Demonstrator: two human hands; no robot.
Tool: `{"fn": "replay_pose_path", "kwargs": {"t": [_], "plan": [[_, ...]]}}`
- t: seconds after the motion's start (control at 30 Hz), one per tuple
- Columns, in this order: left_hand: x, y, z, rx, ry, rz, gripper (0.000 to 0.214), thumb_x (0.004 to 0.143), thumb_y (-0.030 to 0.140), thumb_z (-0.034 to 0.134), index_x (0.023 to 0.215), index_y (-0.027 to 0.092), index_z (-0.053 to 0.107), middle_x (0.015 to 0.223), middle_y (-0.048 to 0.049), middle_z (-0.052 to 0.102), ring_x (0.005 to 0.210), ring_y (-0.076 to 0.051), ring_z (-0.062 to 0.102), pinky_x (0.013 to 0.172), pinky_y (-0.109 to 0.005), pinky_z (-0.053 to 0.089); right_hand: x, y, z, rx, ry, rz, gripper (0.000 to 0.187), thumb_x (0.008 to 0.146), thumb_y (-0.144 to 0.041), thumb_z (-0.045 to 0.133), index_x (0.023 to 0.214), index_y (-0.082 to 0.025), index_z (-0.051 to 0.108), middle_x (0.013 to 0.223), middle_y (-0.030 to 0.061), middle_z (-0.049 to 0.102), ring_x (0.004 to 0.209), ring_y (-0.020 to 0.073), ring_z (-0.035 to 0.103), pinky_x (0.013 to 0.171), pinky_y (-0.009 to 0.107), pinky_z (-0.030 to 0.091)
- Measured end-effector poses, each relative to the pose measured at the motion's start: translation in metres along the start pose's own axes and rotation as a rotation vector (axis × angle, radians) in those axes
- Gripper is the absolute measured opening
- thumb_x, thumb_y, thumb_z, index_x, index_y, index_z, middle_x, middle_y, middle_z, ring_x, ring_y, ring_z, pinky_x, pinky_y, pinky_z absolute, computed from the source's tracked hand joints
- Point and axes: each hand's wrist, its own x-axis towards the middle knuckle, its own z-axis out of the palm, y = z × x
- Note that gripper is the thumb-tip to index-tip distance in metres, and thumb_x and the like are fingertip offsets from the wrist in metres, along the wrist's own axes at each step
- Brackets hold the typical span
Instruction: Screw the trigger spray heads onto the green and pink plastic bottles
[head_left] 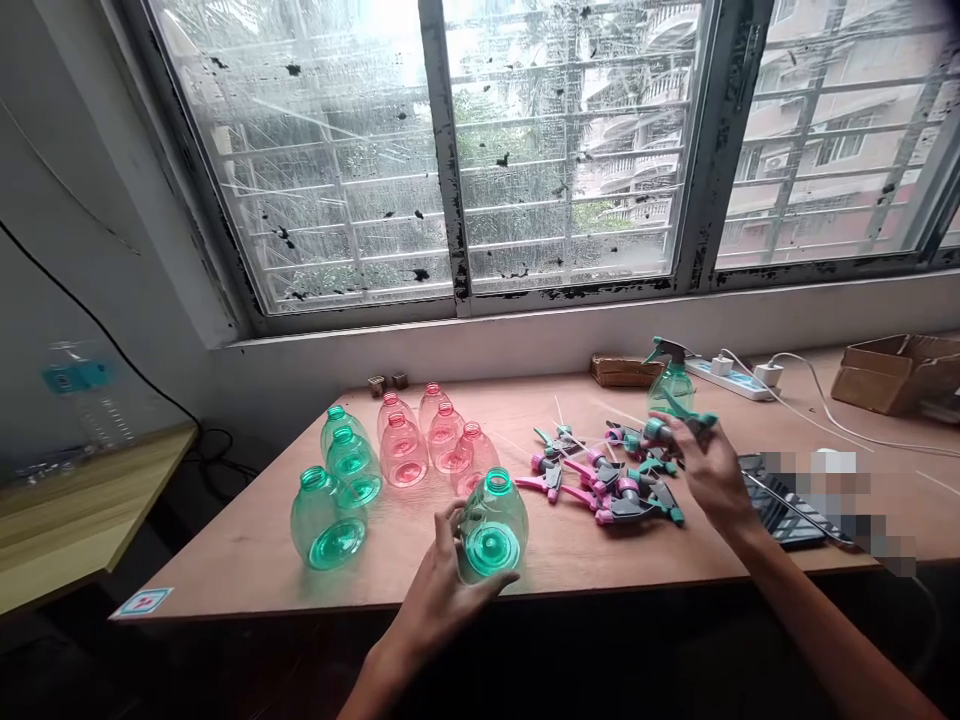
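My left hand is wrapped round a green plastic bottle, tilted so its base faces me, just above the table's front edge. My right hand is closed on a teal spray trigger head, lifted over a pile of teal and pink trigger heads. Three green bottles and several pink bottles stand on the wooden table to the left. One assembled green spray bottle stands behind my right hand.
A white power strip with cables lies by the wall. A cardboard box sits at the far right and a small brown box behind the pile. A dark flat device lies right of my wrist. A second table is at left.
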Motion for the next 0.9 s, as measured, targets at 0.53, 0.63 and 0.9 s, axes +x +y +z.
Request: {"fn": "replay_pose_path", "kwargs": {"t": [0.53, 0.63, 0.9], "plan": [[-0.005, 0.023, -0.015, 0.097, -0.063, 0.167, 0.082, 0.075, 0.032, 0.082, 0.147, 0.03, 0.042, 0.147, -0.0118, 0.051, 0.138, -0.036, 0.045, 0.116, -0.052, 0.036, -0.055, -0.074, -0.021, 0.573, -0.038, 0.186, 0.029, 0.092, -0.052, 0.061, 0.095, -0.025, 0.068, 0.096, 0.0075, 0.073, 0.058, 0.021, 0.064, 0.05, 0.037, 0.055], [-0.005, 0.021, -0.015, 0.132, -0.074, 0.175, 0.083, 0.074, 0.033, 0.082, 0.147, 0.032, 0.042, 0.147, -0.0098, 0.05, 0.138, -0.035, 0.044, 0.116, -0.051, 0.037, -0.058, -0.078, -0.021, 0.545, -0.112, 0.202, 0.032, 0.089, -0.053, 0.064, 0.094, -0.022, 0.069, 0.094, 0.0089, 0.073, 0.05, 0.0182, 0.06, 0.045, 0.036, 0.052], [-0.006, 0.015, -0.014, 0.14, -0.083, 0.161, 0.086, 0.072, 0.039, 0.084, 0.147, 0.034, 0.041, 0.149, -0.0105, 0.05, 0.138, -0.036, 0.043, 0.116, -0.052, 0.035, -0.079, -0.077, 0.013, 0.479, -0.372, 0.29, 0.054, 0.067, -0.045, 0.089, 0.112, -0.022, 0.069, 0.086, 0.0067, 0.075, 0.08, 0.0268, 0.069, 0.065, 0.035, 0.058]]}}
